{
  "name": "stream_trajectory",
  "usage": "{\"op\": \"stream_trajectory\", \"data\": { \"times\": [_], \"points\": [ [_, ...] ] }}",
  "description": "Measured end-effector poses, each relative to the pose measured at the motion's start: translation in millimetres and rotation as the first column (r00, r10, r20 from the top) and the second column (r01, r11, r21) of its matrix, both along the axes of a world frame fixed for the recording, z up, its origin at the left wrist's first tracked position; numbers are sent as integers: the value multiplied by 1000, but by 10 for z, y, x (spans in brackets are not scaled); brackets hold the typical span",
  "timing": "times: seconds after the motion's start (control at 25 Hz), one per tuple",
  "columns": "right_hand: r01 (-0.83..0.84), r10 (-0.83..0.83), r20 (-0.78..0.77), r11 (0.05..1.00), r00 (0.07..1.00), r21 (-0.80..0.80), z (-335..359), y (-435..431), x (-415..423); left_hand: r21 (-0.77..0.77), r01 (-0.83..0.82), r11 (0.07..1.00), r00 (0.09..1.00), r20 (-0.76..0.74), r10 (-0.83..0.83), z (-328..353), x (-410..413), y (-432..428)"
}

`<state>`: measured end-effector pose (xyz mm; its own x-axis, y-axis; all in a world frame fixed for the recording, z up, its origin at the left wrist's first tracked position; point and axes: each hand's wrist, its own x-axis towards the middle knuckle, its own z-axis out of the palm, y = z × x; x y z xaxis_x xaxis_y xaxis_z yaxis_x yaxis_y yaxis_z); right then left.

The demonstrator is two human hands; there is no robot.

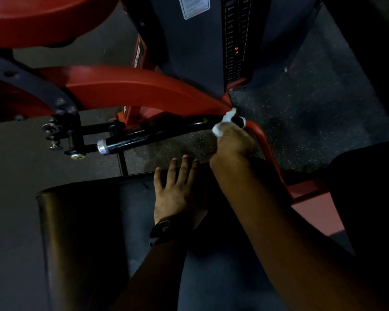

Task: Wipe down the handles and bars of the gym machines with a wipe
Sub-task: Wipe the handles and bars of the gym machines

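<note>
A black handle bar (pixel 148 136) with silver end caps runs across the middle of the view, under a curved red frame arm (pixel 130 86). My right hand (pixel 233 142) grips a crumpled white wipe (pixel 225 123) and holds it around the right end of the bar, just short of its cap. My left hand (pixel 177 191) lies flat with straight fingers on a dark seat pad (pixel 103 221) below the bar, a dark watch on its wrist.
A dark weight-stack tower (pixel 211 41) with a white label stands behind the bar. A red padded seat (pixel 45 16) sits at the top left. A thin red frame tube (pixel 270 153) drops down by my right hand. Speckled rubber floor (pixel 312 113) spreads to the right.
</note>
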<state>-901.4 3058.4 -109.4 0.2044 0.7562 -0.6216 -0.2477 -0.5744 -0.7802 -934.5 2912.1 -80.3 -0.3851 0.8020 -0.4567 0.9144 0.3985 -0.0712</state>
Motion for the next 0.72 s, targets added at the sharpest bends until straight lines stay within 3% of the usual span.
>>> {"op": "stream_trajectory", "data": {
  "times": [0.04, 0.08, 0.12, 0.2, 0.28, 0.36, 0.44, 0.48, 0.52, 0.56, 0.6, 0.64, 0.72],
  "points": [
    [-35, 22, 113, 993, 993, 111, -15, 42, 20, 13, 1, 1000, 1000, -4, -1, 5, -2, 10],
    [-165, 100, 258, 955, 961, 247, -35, 70, 40, 33, 6, 999, 1000, -17, -5, -2, 2, 8],
    [-392, 230, 435, 859, 871, 330, -59, 63, 40, 46, -2, 999, 1000, -31, 3, -5, 6, 11],
    [-728, 384, 637, 512, 668, 455, 47, 50, 48, 97, -24, 995, 999, -27, 27, -10, 21, 14],
    [-877, 405, 781, 144, 475, 459, 3, 93, 94, 111, -22, 994, 999, -28, 25, -28, 36, 18],
    [-970, 328, 925, -81, 190, 228, 9, 315, 209, 132, -19, 991, 999, -43, 24, -65, 36, 2],
    [-998, 349, 936, -18, 44, 54, -59, 485, 317, 152, -12, 988, 998, -57, 21, -91, 32, -9],
    [-996, 396, 914, 37, 88, 80, -71, 464, 308, 142, -8, 990, 998, -63, 17, -86, 30, -5],
    [-977, 373, 902, 90, 215, 195, -54, 416, 277, 136, -12, 991, 998, -62, 20, -80, 33, -1],
    [-954, 421, 858, 74, 294, 290, -13, 369, 273, 128, -15, 992, 998, -60, 22, -60, 44, 7],
    [-935, 428, 841, 26, 331, 355, -55, 382, 298, 118, -19, 993, 998, -56, 25, -48, 61, 7],
    [-944, 453, 836, 44, 310, 327, -59, 443, 326, 102, -19, 995, 998, -54, 25, -19, 78, 10],
    [-942, 535, 779, 245, 328, 228, -64, 539, 350, 96, -13, 995, 999, -51, 18, 5, 69, 3]
  ]
}}
